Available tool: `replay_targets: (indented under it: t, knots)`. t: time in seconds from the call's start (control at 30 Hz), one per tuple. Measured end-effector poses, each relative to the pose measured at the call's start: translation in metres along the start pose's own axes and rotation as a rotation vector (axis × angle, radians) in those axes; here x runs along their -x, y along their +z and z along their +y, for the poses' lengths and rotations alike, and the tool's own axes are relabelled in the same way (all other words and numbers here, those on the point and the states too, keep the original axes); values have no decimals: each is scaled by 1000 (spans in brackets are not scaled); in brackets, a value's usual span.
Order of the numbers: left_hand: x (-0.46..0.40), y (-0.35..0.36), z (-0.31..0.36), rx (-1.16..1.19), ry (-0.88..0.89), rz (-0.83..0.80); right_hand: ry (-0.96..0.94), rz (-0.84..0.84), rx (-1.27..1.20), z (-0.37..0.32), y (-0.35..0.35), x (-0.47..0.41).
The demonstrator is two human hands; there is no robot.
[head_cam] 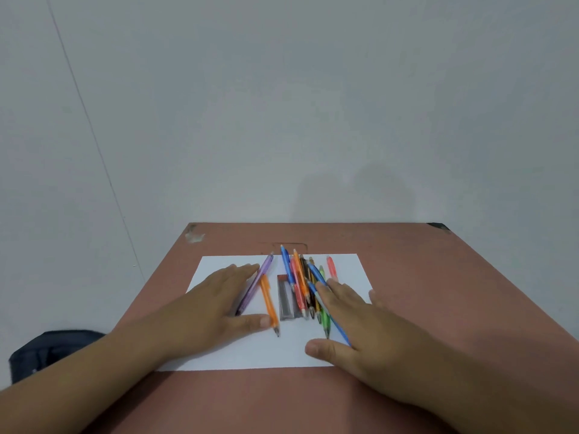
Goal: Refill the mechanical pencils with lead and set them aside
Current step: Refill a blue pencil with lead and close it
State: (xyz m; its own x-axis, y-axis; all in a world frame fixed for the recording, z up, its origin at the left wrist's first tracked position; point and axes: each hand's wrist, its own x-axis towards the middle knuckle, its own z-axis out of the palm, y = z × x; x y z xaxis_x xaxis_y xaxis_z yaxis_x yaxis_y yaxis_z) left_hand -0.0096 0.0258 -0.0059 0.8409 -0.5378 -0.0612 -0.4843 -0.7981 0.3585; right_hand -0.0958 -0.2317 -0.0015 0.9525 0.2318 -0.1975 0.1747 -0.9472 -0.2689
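A white sheet of paper [282,349] lies on the table. A purple mechanical pencil [262,272] and an orange one [268,303] lie left of a grey lead case [286,300]. Right of the case is a bundle of several pencils [302,283], blue, orange, black, green and pink among them. My left hand [213,308] lies flat on the paper with straight fingers beside the purple pencil, its thumb touching the orange one. My right hand [354,327] lies flat with its fingers over the lower end of the bundle, on a blue pencil [315,291].
The reddish-brown table [438,292] stands against a pale wall, with bare surface right of and in front of the paper. A dark bag [47,352] sits low at the left, beyond the table's edge.
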Motion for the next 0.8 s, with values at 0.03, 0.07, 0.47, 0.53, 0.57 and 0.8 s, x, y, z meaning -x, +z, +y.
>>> replay_targets:
  t: [0.03, 0.07, 0.47, 0.53, 0.57, 0.8]
  knots:
    - [-4, -1, 2, 10, 7, 9, 30, 2, 9, -1, -1, -3]
    - [-9, -1, 3, 15, 11, 17, 65, 0, 5, 0, -3, -7]
    - [15, -7, -39, -48, -51, -25, 107, 119, -114, 53, -29, -8]
    - [19, -7, -37, -33, -23, -30, 118, 57, -25, 58, -30, -10]
    - [18, -8, -34, -17, -12, -22, 111, 38, 9, 59, -29, -12]
    - [-8, 1, -35, -5, -114, -85, 63, 52, 106, 54, -21, -35]
